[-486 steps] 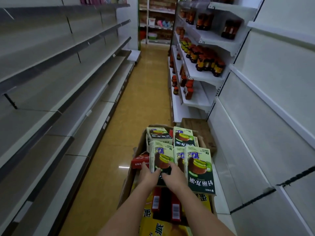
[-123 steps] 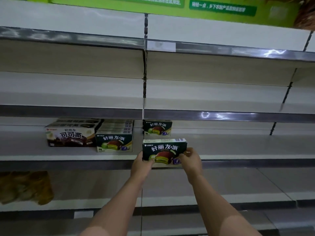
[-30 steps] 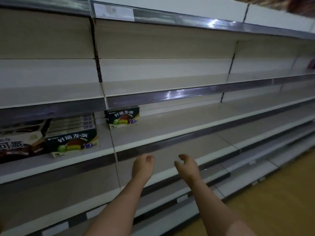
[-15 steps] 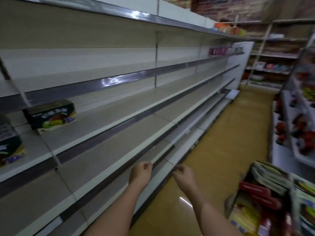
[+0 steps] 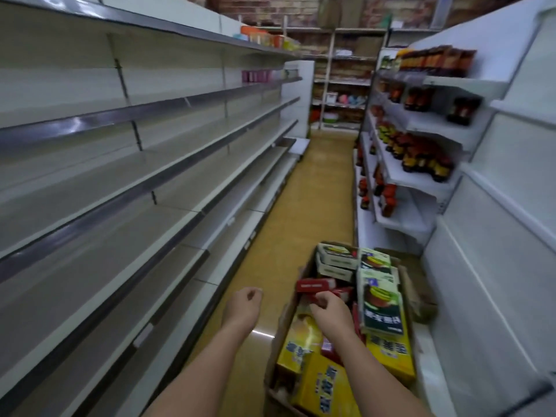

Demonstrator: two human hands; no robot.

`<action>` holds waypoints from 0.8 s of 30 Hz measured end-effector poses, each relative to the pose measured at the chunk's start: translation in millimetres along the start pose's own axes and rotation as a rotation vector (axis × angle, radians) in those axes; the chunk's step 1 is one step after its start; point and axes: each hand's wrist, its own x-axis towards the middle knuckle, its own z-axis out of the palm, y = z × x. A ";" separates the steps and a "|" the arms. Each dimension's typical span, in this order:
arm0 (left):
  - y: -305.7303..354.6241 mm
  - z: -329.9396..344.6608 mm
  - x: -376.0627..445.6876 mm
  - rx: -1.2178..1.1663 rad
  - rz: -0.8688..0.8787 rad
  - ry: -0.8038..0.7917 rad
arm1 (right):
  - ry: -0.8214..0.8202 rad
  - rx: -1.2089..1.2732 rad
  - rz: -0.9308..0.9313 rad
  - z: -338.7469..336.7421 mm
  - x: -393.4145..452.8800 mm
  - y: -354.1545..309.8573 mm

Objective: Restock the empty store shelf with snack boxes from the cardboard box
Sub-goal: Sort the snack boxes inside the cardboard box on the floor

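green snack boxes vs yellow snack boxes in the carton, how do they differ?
The green snack boxes sit at the far and right side of the cardboard box, one propped up on top; the yellow snack boxes fill the near end, lower down. The green fronts are dark with a cake picture; the yellow ones carry large blue lettering. Both kinds are flat printed cartons.

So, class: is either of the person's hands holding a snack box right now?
No: the left hand and right hand hover empty, loosely curled, near the cardboard box.

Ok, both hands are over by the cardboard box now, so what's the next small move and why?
Probably lower the right hand onto the upright green snack box in the cardboard box and grip it. Both hands look empty, the left hand hangs over the floor, and the shelf alongside is bare.
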 end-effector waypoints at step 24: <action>90.7 232.3 28.2 0.160 0.037 -0.332 | 0.051 0.117 0.313 -147.2 100.9 148.5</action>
